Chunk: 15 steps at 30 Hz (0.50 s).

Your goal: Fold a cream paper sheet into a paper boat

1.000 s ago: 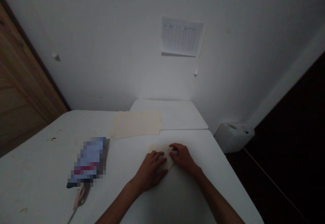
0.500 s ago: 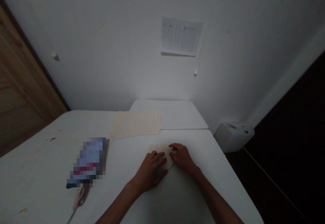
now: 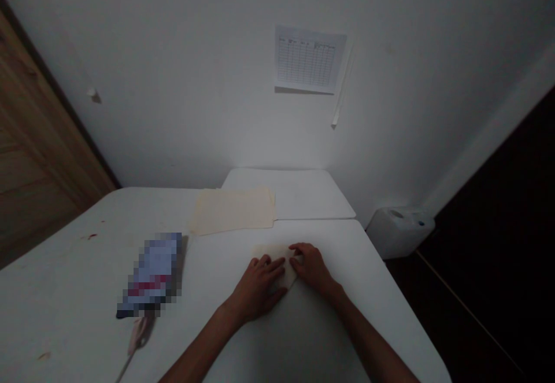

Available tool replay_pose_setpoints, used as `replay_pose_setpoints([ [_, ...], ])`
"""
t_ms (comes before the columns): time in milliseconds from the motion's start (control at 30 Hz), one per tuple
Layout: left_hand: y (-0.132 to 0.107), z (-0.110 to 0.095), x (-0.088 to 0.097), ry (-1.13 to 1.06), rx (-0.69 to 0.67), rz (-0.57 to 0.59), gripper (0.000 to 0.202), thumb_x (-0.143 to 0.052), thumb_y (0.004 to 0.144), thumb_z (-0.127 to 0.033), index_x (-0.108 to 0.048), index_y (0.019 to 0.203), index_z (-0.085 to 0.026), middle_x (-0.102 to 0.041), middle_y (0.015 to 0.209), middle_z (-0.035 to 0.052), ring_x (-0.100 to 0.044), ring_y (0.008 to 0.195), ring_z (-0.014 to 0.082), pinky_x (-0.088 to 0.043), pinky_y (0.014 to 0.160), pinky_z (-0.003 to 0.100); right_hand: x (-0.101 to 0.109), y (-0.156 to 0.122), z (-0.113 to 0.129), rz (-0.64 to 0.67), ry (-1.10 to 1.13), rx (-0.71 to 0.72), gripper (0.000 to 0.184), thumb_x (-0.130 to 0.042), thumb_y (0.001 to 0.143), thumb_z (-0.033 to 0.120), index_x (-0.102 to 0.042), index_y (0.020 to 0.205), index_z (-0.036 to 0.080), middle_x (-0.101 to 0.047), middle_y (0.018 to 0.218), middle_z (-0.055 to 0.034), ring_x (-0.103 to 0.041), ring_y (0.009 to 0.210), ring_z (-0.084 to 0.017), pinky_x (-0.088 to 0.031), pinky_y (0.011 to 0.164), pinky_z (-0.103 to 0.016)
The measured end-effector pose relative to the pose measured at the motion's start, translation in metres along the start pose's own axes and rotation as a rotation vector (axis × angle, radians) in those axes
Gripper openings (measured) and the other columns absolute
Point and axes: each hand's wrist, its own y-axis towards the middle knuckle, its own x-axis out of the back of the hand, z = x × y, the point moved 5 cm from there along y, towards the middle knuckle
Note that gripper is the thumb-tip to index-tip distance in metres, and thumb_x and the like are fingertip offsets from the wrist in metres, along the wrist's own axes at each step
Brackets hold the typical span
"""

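A small cream folded sheet (image 3: 272,251) lies on the white table (image 3: 78,290) in front of me. My left hand (image 3: 256,288) lies flat on its near left part, fingers stretched out and apart. My right hand (image 3: 311,267) presses on its right edge with the fingers bent down onto the paper. Both hands touch the sheet and most of it is hidden beneath them.
A stack of cream sheets (image 3: 234,210) lies further back. A blurred-out flat object (image 3: 151,275) sits at the left, with a pinkish tool (image 3: 136,335) just below it. A second white table (image 3: 295,193) meets the wall. A white container (image 3: 401,229) stands on the floor at right.
Almost nothing has changed. Both hands stay on the folded sheet, with only a slight shift of the left fingers and of the view.
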Motion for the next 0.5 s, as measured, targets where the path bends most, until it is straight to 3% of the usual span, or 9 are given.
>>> replay_pose_setpoints([
  [200,0.003,0.001,0.001,-0.03,0.013,0.003,0.033,-0.061,0.081,-0.038,-0.059,0.112,-0.027,-0.054,0.135,0.0028,-0.047,0.11,0.0298,-0.041,0.089,0.046,0.024,-0.01,0.021,-0.055,-0.163,0.13,0.022,-0.064,0.08,0.019,-0.066,0.101,0.02,-0.058,0.099,-0.0076,-0.05,0.096,-0.023,-0.04,0.09,-0.039],
  [333,0.003,0.0,0.003,-0.055,0.008,0.009,0.034,-0.062,0.081,-0.038,-0.059,0.113,-0.027,-0.053,0.135,0.0023,-0.047,0.11,0.0292,-0.041,0.089,0.046,0.031,-0.031,0.036,0.099,-0.193,0.262,0.02,-0.056,0.083,0.013,-0.069,0.095,0.024,-0.057,0.091,-0.0049,-0.05,0.089,-0.02,-0.041,0.085,-0.035],
  [500,0.003,0.0,0.006,-0.058,-0.005,0.01,0.031,-0.057,0.084,-0.031,-0.058,0.115,-0.027,-0.053,0.135,0.0024,-0.047,0.11,0.0286,-0.041,0.089,0.046,0.023,-0.053,0.042,0.267,-0.251,0.339,0.027,-0.056,0.083,0.013,-0.069,0.102,0.027,-0.059,0.09,-0.0046,-0.051,0.089,-0.02,-0.041,0.081,-0.033],
])
